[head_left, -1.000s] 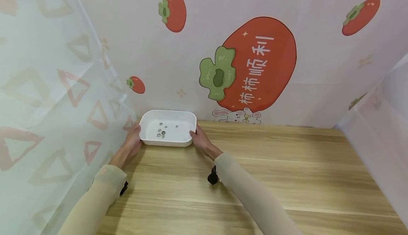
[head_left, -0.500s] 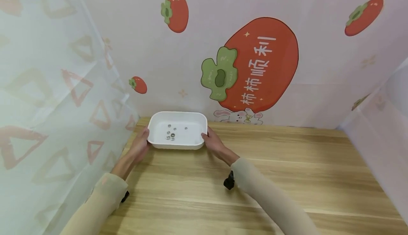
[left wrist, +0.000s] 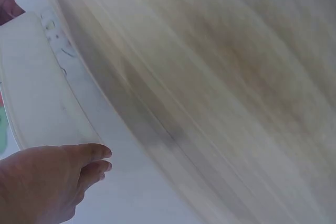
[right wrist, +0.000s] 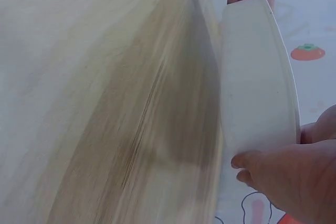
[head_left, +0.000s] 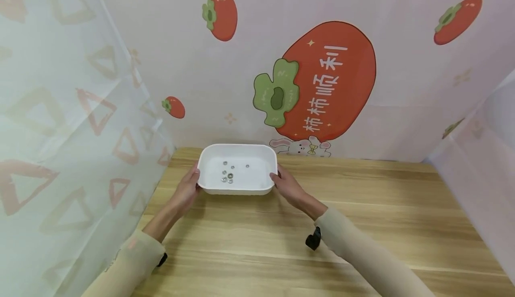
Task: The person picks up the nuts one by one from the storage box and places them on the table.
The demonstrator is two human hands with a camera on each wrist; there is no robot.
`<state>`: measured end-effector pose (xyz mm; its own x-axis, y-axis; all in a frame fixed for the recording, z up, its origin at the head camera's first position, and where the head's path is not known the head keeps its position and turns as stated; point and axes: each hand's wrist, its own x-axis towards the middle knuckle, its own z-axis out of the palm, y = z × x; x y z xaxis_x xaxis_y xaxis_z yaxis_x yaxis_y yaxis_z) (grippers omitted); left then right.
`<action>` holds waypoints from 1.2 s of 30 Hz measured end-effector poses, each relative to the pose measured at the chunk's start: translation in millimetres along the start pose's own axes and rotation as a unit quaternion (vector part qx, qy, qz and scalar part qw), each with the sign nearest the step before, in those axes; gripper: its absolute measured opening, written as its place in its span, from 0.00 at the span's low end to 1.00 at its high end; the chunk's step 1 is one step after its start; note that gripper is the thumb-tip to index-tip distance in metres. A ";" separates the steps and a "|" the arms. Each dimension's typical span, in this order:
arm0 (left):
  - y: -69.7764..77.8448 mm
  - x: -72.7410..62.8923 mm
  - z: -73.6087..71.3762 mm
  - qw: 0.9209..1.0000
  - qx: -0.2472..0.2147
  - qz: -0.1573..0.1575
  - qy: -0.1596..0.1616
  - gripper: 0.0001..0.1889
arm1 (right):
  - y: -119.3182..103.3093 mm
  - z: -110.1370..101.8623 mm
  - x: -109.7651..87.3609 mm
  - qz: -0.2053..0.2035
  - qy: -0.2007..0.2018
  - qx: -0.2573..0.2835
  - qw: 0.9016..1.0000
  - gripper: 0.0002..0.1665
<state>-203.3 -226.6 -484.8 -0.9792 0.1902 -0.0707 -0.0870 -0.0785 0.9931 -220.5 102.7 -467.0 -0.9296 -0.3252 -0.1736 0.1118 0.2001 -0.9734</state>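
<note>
A white rectangular tray with rounded corners is held between both hands in the head view, and it appears raised off the table. Several small silvery ring-shaped pieces lie inside, mostly toward the tray's left half; their exact kind is too small to tell. My left hand grips the left end, and its fingers reach under the tray in the left wrist view. At the opposite end my right hand grips with the thumb at the rim and fingers beneath.
The wood-grain table extends in front and to the right. A pale wall sheet printed with persimmons stands behind the tray. Another patterned sheet closes off the left side, and a pale panel borders the right.
Both hands have carried the tray to the right and slightly nearer to me. The small pieces have stayed in about the same arrangement inside it.
</note>
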 end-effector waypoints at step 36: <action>-15.8 -61.1 103.8 0.994 0.081 -0.036 -0.063 0.31 | 45.1 -59.2 -119.6 -0.004 0.035 -0.005 0.999 0.34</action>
<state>-123.0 -135.5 -486.5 -0.9399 0.3116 -0.1398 -0.1149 0.0969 0.9886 -125.1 205.4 -481.2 -0.9526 -0.2614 -0.1554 0.1019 0.2071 -0.9730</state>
